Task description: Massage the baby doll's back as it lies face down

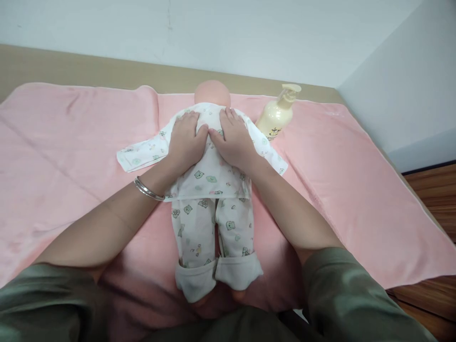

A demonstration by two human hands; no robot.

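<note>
A baby doll (213, 92) lies in front of me, its bald head at the far end. It wears a white printed top (210, 178) and matching trousers (233, 223) with turned-up cuffs. My left hand (187, 140) rests flat on the upper left of the top, fingers stretched away from me. On the upper right, my right hand (233, 137) lies flat too, with the thumbs of both hands nearly meeting in the middle. The doll's face is not visible. Both sleeves spread outward, with no doll hands showing at the cuffs.
A pale yellow pump bottle (277, 114) stands just beyond the right sleeve. Under the doll spreads a pink blanket (71, 142) over a table (89, 66). A white wall (228, 33) rises behind, with a grey-white panel (402, 95) at the right and wooden flooring (434, 190) below.
</note>
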